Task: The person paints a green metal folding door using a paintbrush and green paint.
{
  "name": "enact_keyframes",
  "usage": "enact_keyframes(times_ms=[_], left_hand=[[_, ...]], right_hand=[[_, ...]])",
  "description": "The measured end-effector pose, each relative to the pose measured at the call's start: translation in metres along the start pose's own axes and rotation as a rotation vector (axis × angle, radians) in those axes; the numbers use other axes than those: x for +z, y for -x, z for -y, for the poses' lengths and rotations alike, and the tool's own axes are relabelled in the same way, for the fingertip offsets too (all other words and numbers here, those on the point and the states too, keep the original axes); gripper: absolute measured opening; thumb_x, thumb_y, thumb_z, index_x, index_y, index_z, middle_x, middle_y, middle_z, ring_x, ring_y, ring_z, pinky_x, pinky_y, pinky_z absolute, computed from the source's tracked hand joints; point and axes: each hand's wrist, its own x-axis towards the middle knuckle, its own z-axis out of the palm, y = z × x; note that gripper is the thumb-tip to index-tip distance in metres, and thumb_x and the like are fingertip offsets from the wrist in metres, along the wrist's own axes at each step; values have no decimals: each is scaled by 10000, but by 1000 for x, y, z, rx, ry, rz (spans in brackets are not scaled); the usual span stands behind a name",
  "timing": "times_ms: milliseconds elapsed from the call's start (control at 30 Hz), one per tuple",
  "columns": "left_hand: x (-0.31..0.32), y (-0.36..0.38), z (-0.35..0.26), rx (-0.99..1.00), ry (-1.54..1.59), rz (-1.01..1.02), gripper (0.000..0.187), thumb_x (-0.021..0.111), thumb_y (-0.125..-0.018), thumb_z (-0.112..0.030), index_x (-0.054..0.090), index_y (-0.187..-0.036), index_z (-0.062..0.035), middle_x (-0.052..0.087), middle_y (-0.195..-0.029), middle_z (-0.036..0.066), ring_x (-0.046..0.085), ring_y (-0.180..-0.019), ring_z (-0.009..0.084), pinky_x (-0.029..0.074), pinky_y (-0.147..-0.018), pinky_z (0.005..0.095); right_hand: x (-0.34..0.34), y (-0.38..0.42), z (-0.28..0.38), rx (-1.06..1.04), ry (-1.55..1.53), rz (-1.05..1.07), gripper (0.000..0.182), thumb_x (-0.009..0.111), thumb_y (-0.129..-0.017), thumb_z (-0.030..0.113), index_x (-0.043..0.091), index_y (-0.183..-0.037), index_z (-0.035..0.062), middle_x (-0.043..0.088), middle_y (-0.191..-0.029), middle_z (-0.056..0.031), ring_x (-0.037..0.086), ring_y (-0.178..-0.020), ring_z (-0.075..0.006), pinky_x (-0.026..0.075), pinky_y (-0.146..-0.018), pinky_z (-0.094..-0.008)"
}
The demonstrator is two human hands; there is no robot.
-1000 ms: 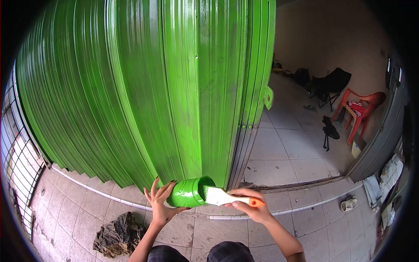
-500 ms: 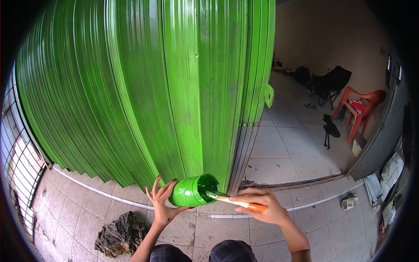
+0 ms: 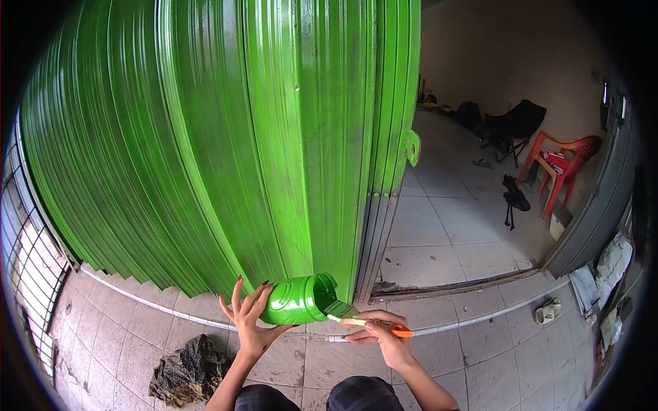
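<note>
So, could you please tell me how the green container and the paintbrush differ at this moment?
Shape: the green container is broad and rounded, while the paintbrush is slimmer.
Colour: the container's outside is bright green; the paintbrush has a pale handle with an orange end.
Pose: the container is tipped, its open mouth towards picture right; the paintbrush slants with its bristles at that mouth.
Both have green on them, and both are hand-held.

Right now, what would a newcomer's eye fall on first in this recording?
The bright green corrugated panel fills the left and middle of the view. Near its lower edge, the left hand holds a tilted green container, with the right hand's brush at the mouth. At right, indoors, a red chair stands out.
</note>
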Motion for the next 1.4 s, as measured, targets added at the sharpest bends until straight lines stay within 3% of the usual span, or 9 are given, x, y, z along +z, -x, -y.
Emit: enact_keyframes(times_ms=[133,333,467,567,733,933,1033,1067,1400], left_hand=[[-3,-3,-9,-83,54,29,880,882,-495,-493,610,-1239,-108,613,-1223,29,284,-1386,319,-57,-1118,596],[-4,-3,-9,-166,63,85,900,901,-465,-452,611,-1224,-66,625,-1190,75,309,-1374,314,17,-1136,579],[-7,-3,-7,-175,67,74,905,897,-473,-455,602,-1236,-67,631,-1168,94,307,-1374,308,32,-1142,569],[-7,-1,1,-172,86,55,892,889,-487,-485,608,-1233,-84,633,-1141,84,309,-1369,313,16,-1125,588],[-8,1,5,-173,105,55,894,885,-486,-503,611,-1230,-90,636,-1123,77,315,-1364,315,10,-1120,590],[-12,1,7,-179,129,67,889,889,-484,-494,614,-1227,-92,640,-1133,84,317,-1362,314,11,-1121,590],[-12,3,8,-175,137,75,884,892,-486,-486,615,-1227,-91,640,-1138,89,315,-1363,315,13,-1122,589],[-11,4,9,-173,132,73,883,892,-487,-483,615,-1227,-89,641,-1136,90,314,-1364,316,15,-1123,586],[-14,6,14,-179,132,68,887,894,-487,-477,611,-1233,-89,642,-1125,91,307,-1369,313,23,-1131,569]], right_hand=[[4,0,-7,-167,-84,-54,213,517,-829,40,588,-964,-109,638,-921,-343,682,-762,-428,593,-732,-481],[3,-8,-14,-415,-234,-118,222,502,-819,97,570,-907,-95,638,-852,-319,673,-763,-449,589,-711,-488],[-10,-31,-17,-680,10,-327,156,526,-841,64,562,-899,-77,637,-866,-226,680,-820,-402,586,-755,-458],[-24,-49,-30,-657,290,-479,139,538,-881,44,571,-935,-79,638,-918,-209,679,-874,-366,578,-783,-428],[-41,-94,-73,-688,439,-609,75,582,-849,-45,654,-869,-47,694,-821,-89,649,-768,-122,495,-698,-235],[-9,-135,-16,-831,261,-605,85,580,-838,-46,657,-873,-39,692,-822,-92,647,-737,-136,501,-648,-248],[0,-137,15,-1039,535,-565,104,531,-881,-39,618,-907,-90,669,-811,-128,656,-795,-166,504,-678,-234],[1,-141,16,-1064,485,-578,84,588,-817,-36,656,-865,-36,688,-815,-118,656,-701,-175,504,-615,-264],[-60,-97,-119,-792,711,-647,99,575,-788,-48,654,-843,-28,690,-808,-137,672,-701,-210,516,-654,-289]])
